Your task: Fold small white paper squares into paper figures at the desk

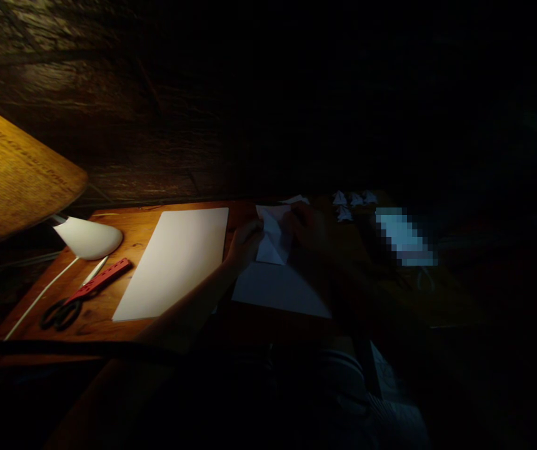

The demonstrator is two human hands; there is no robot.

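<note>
A creased, partly folded piece of white paper [275,240] is held up between my two hands over the wooden table. My left hand [245,240] grips its left edge, thumb and fingers closed on it. At the upper right edge, in deep shadow, my right hand [309,228] pinches the same paper. Below the folded piece lies a flat white sheet [282,290], partly shaded. To the left of my left forearm rests a stack of white paper [177,262], brightly lit.
Left on the table [102,319] are scissors in a red sheath [104,278], a white pointed tool [94,270] and a lamp base [92,239]; its shade [10,181] hangs above. Several small folded paper shapes [343,214] sit at the back right, beside a pixelated bright rectangle [404,237].
</note>
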